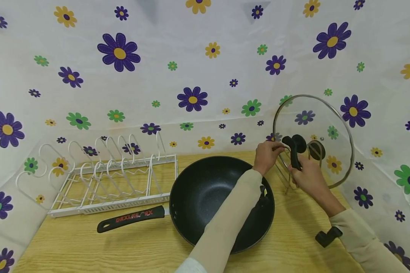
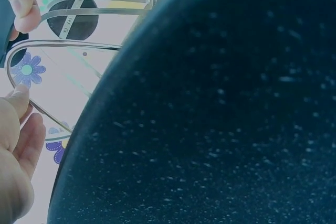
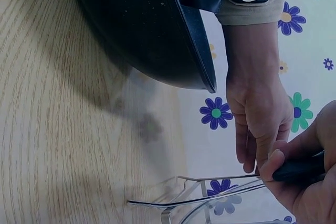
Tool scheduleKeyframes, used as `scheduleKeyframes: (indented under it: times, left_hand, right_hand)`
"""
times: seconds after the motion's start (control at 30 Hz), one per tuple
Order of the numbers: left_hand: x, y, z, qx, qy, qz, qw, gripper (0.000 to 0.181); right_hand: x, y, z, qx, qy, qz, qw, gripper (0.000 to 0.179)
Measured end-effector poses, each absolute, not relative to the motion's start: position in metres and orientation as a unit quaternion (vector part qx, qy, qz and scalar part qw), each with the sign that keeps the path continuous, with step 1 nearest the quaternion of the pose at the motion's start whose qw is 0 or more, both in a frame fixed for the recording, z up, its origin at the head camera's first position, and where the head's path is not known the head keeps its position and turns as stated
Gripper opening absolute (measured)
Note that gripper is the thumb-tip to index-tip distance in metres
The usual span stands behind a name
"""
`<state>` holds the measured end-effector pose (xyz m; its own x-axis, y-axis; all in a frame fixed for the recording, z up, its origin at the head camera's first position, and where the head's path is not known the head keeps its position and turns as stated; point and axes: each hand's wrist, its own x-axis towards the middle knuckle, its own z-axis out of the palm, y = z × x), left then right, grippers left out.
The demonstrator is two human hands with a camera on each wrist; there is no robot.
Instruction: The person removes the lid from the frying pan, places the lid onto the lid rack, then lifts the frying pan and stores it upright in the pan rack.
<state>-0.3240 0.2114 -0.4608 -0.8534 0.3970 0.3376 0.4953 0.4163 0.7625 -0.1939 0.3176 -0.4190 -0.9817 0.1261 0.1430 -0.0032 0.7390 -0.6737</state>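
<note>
In the head view my right hand point(image 1: 309, 176) grips the black handle point(image 1: 295, 153) of a round glass lid point(image 1: 333, 125) with a metal rim, which stands nearly upright. My left hand point(image 1: 266, 155) is just left of the handle. Its thumb and fingers pinch a bent wire loop of a metal lid rack point(image 2: 94, 11), as the left wrist view shows. In the right wrist view the lid's edge lies beside the rack wires, partly overlapping them. A black wok point(image 1: 215, 189) sits under my left forearm, its long handle point(image 1: 133, 219) pointing left.
A white wire dish rack point(image 1: 112, 201) stands on the left of the wooden table point(image 1: 123, 250). Black round pads point(image 1: 317, 150) show through the lid at the rack. Flower-patterned sheeting point(image 1: 164, 45) encloses the table at the back and sides.
</note>
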Motion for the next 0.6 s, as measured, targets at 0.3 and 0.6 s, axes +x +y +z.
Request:
scheduleKeyframes:
  times: [0.3,0.6]
  left_hand:
    - [-0.3270,0.2109,-0.4631,-0.274,-0.841,-0.463,0.060,0.019]
    - [-0.3273,0.2097,-0.4644,-0.272,-0.835,-0.476,0.055,0.019]
  right_hand:
    - [-0.1939,0.3147,-0.4205,-0.031,-0.936,0.338,0.096,0.018]
    - [-0.1942,0.3112,-0.4240,-0.038,-0.938,0.335,0.087,0.023]
